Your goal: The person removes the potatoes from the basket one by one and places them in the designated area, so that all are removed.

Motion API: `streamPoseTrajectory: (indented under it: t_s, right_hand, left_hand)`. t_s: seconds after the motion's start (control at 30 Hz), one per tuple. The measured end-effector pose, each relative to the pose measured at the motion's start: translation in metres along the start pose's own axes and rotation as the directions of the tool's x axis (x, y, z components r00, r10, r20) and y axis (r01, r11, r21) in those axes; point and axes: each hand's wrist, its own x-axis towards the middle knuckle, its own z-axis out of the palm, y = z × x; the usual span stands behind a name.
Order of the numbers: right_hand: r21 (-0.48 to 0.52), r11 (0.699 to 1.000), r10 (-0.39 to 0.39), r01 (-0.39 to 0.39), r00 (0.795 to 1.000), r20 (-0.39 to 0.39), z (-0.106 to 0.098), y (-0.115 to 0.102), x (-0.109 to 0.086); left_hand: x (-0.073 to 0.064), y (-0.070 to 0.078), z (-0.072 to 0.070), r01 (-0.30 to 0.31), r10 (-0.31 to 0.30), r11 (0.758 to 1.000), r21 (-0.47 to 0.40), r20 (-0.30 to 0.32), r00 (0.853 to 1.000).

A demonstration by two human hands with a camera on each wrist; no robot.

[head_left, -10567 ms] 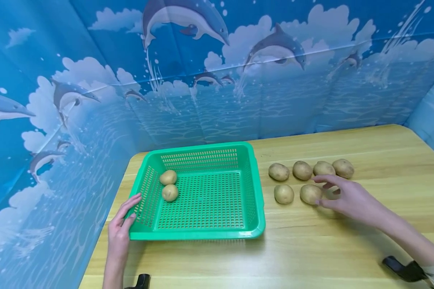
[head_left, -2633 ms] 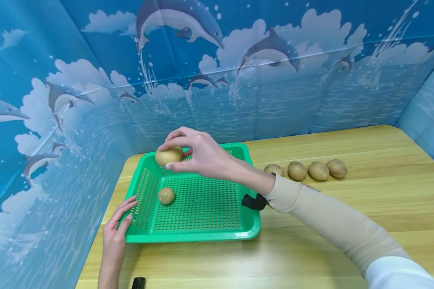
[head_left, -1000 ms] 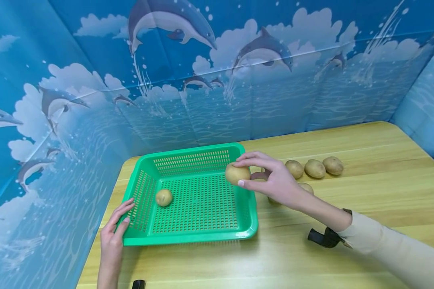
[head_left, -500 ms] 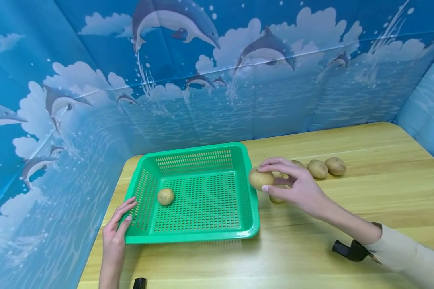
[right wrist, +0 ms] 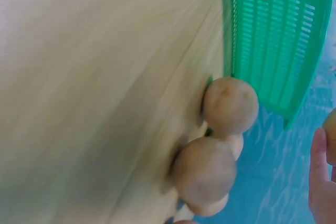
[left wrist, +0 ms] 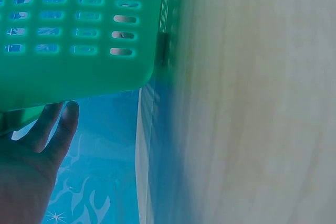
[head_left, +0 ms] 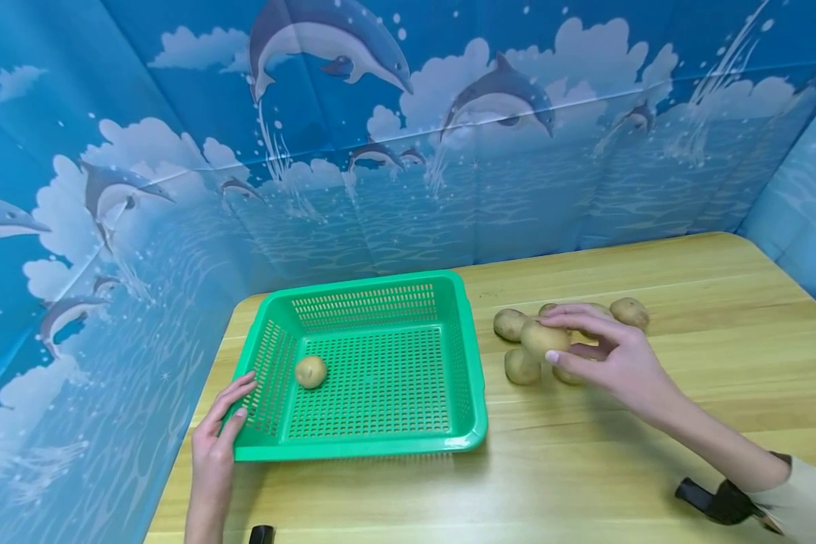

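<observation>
My right hand (head_left: 615, 359) pinches a tan potato (head_left: 542, 340) between thumb and fingers, held above the other potatoes at the basket's right. In the right wrist view only part of that hand (right wrist: 321, 177) and the edge of its potato (right wrist: 331, 135) show. A green plastic basket (head_left: 353, 452) with slotted walls stands on the left. One potato (head_left: 310, 372) lies inside it near the left wall. My left hand (head_left: 214, 438) grips the basket's left rim, with the fingers over it and the thumb at the near side. The left wrist view shows its fingers (left wrist: 63, 127) against the rim.
Several potatoes stand on the wooden table (head_left: 408, 499) right of the basket, among them a near-row potato (head_left: 520, 368), a back-row potato (head_left: 509, 325) and one farthest right (head_left: 629, 313). My right hand partly covers others. A blue dolphin-print curtain (head_left: 408, 196) closes off the back and sides.
Two potatoes lay in the basket earliest; one is there now. My right hand lifted the other out and has carried it rightward past the basket's rim. My left hand stays on the basket.
</observation>
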Motion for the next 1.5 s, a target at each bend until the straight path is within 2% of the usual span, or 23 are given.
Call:
streamPoseTrajectory:
  t_s: [0.23,0.5,0.7,0.83,1.07,1.23,1.5]
  right_hand:
    - [-0.088,0.993,0.077,-0.083,0.995,-0.066,-0.019,0.008,-0.017]
    - [-0.189,0.958,0.182,-0.215,0.968,-0.174,-0.038,0.024,-0.032]
    - [-0.229,0.921,0.284,-0.316,0.945,-0.164,-0.051,0.035,-0.042]
    - [-0.276,0.894,0.327,-0.353,0.935,-0.138,-0.058,0.040,-0.044]
    - [-0.434,0.858,0.254,-0.276,0.961,-0.108,-0.066,0.051,-0.042]
    - [-0.481,0.848,0.202,-0.223,0.975,-0.096,-0.067,0.060,-0.041]
    - [-0.491,0.863,0.114,-0.120,0.993,-0.041,-0.065,0.069,-0.038]
  left_hand:
    - [0.002,-0.001,-0.001,0.024,-0.024,1.000,0.020,0.012,1.000]
    - [0.000,0.000,0.000,-0.003,0.003,1.000,-0.019,0.000,1.000]
    - [-0.001,0.000,0.000,0.014,-0.014,1.000,0.006,0.011,1.000]
    - [0.000,0.000,0.000,0.021,-0.021,1.000,0.016,0.014,1.000]
    - [0.000,-0.002,-0.001,0.023,-0.023,0.999,0.030,0.006,1.000]
    - [0.001,-0.002,-0.001,0.028,-0.028,0.999,0.034,0.008,1.000]
    - [0.000,-0.001,-0.001,0.026,-0.026,0.999,0.028,0.014,1.000]
